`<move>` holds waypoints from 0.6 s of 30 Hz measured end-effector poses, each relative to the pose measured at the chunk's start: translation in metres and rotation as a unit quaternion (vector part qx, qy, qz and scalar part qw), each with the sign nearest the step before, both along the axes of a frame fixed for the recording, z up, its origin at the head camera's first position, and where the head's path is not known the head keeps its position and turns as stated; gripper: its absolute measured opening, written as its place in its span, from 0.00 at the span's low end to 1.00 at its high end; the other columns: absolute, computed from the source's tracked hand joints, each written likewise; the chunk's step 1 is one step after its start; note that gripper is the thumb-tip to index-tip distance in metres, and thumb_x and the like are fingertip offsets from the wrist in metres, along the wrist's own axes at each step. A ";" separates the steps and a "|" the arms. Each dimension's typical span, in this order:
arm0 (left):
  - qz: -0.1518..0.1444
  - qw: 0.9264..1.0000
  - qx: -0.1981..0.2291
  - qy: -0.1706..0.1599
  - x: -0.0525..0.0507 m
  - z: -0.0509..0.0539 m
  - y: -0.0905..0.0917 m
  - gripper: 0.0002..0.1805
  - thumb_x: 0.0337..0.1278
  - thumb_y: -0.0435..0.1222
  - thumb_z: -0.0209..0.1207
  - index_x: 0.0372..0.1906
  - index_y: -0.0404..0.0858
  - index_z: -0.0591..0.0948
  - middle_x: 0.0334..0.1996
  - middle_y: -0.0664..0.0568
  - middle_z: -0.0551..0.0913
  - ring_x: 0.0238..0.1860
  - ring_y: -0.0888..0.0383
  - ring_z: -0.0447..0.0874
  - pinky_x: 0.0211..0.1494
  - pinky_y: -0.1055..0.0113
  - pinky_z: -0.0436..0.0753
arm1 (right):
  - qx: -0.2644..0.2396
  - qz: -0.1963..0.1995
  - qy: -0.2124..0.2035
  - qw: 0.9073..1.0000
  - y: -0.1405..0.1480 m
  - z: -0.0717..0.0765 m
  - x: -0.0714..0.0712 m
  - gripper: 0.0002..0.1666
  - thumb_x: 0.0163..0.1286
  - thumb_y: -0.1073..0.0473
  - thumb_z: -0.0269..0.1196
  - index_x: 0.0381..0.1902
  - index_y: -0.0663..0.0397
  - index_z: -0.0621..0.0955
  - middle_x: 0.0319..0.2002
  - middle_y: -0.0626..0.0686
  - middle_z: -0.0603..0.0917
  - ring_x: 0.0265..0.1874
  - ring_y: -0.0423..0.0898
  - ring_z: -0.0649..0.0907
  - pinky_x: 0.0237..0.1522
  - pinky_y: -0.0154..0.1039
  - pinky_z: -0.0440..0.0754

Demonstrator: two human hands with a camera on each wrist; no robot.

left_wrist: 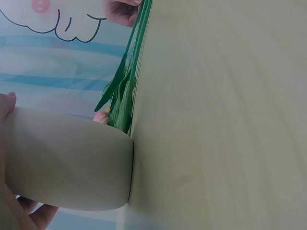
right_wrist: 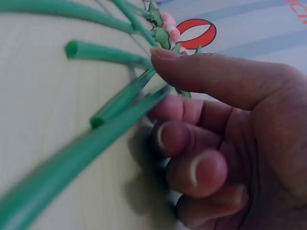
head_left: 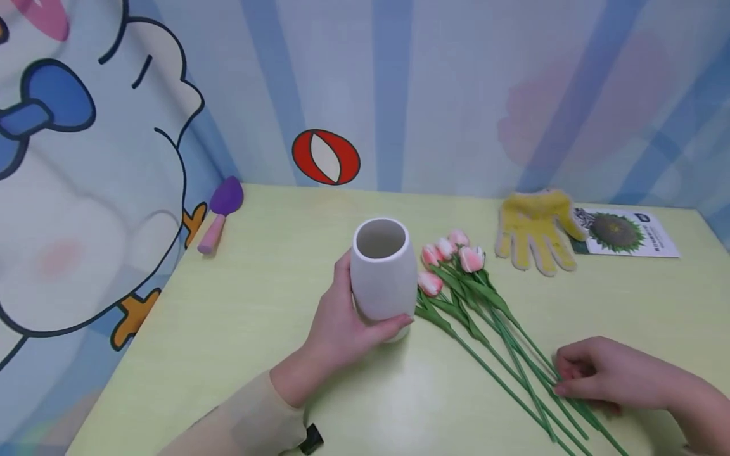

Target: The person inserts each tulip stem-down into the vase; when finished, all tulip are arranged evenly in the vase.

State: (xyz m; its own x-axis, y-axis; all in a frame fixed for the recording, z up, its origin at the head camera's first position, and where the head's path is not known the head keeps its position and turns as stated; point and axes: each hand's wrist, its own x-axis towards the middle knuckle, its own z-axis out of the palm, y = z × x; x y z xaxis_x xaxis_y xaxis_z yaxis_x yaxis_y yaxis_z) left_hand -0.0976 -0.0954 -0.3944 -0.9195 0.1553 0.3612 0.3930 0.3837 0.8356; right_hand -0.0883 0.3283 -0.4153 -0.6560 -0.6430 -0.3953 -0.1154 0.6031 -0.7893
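In the head view my left hand grips a white vase round its side, thumb across the front. The vase stands upright on the table, and its open mouth shows nothing inside. To its right lie several artificial tulips with pink-and-white heads and long green stems. My right hand pinches at the lower stems between thumb and curled forefinger. Close up in the right wrist view, green stems run to the thumb; exactly how many are pinched is hard to tell.
A purple trowel with a pink handle lies at the table's back left. At the back right a yellow glove partly overlaps a printed packet. A patterned backdrop rises behind the table.
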 end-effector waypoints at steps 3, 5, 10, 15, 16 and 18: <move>0.006 1.000 -0.005 -0.017 0.001 0.002 0.001 0.61 0.37 0.42 0.83 0.77 0.51 0.57 0.60 0.58 0.79 0.56 0.56 0.82 0.59 0.50 0.83 | -0.048 0.013 -0.034 0.998 0.004 -0.005 -0.002 0.13 0.76 0.58 0.64 0.29 0.53 0.77 0.13 0.53 0.75 0.09 0.34 0.77 0.15 0.37 0.77; 0.006 1.000 -0.005 -0.027 0.001 0.003 0.001 0.61 0.38 0.41 0.83 0.77 0.51 0.57 0.60 0.57 0.79 0.57 0.55 0.82 0.59 0.51 0.83 | -0.076 0.021 -0.058 0.995 0.006 -0.008 -0.006 0.11 0.77 0.61 0.62 0.31 0.55 0.77 0.15 0.61 0.76 0.10 0.39 0.80 0.14 0.37 0.78; -0.003 0.999 0.004 -0.040 0.002 0.004 0.000 0.61 0.39 0.40 0.83 0.78 0.50 0.56 0.61 0.56 0.78 0.57 0.54 0.81 0.60 0.50 0.82 | -0.147 0.038 -0.106 0.983 0.014 -0.016 -0.011 0.09 0.78 0.69 0.56 0.34 0.61 0.77 0.19 0.68 0.78 0.15 0.52 0.85 0.18 0.40 0.82; -0.012 0.999 0.008 -0.039 0.001 0.003 0.001 0.62 0.40 0.41 0.83 0.78 0.49 0.55 0.63 0.55 0.77 0.58 0.54 0.81 0.60 0.49 0.82 | -0.213 0.055 -0.118 0.968 0.021 -0.022 -0.012 0.08 0.77 0.75 0.51 0.39 0.64 0.77 0.21 0.68 0.78 0.17 0.56 0.84 0.22 0.42 0.85; -0.013 0.999 0.009 -0.038 0.001 0.004 0.001 0.62 0.40 0.41 0.83 0.78 0.49 0.55 0.63 0.55 0.77 0.58 0.54 0.81 0.61 0.49 0.82 | -0.221 0.060 -0.116 0.966 0.021 -0.022 -0.012 0.09 0.77 0.76 0.51 0.41 0.64 0.77 0.21 0.67 0.78 0.17 0.56 0.83 0.22 0.43 0.85; -0.014 0.999 0.010 -0.035 0.001 0.004 0.001 0.62 0.40 0.41 0.83 0.78 0.48 0.54 0.63 0.54 0.76 0.58 0.54 0.80 0.61 0.49 0.81 | -0.231 0.067 -0.113 0.964 0.020 -0.022 -0.012 0.10 0.77 0.77 0.50 0.44 0.64 0.77 0.22 0.67 0.78 0.17 0.58 0.82 0.23 0.43 0.85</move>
